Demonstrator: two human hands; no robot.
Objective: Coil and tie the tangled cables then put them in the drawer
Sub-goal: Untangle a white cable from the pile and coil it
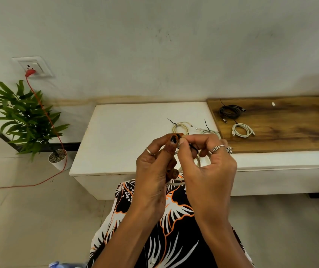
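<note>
Right, both hands are up in front of me, nearer than the white tabletop (127, 120): left hand (154, 171) grips the coiled white cable (176, 183), right hand (207, 167) pinches the black zip tie (193, 148) at the top of that coil, fingertips of both hands touching. To do it well I'd keep the loops bunched tight in the left, feed the tail through the head and pull it snug, not crushing. Four tied coils sit beyond my hands: two white ones on that tabletop, and to its right, on the wooden top (290, 136), a black coil (230, 111) and a white coil (242, 130); no drawer in view.
</note>
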